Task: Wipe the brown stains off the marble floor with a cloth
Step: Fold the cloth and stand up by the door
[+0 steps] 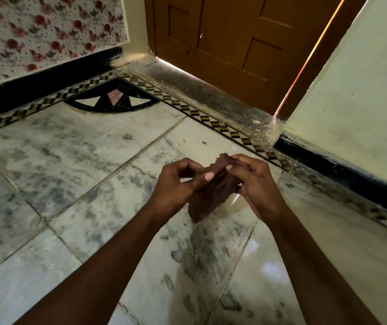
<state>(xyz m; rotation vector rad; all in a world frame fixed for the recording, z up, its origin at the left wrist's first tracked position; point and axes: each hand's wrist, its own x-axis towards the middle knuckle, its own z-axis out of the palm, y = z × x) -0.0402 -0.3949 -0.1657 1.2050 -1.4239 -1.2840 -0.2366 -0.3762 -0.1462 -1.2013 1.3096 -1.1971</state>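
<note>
A dark brown cloth hangs bunched between both hands, above the marble floor. My left hand pinches its left side with the thumb on top. My right hand grips the upper right edge with curled fingers. The floor is white marble with grey veining. A wet, shiny, slightly yellowish patch lies just under the cloth. A few small dark marks sit on the tile beyond the hands.
A brown wooden door stands ahead with a dusty dark threshold. A checkered inlay border and a black fan-shaped inlay edge the floor. Floral wall at left, pale wall with black skirting at right.
</note>
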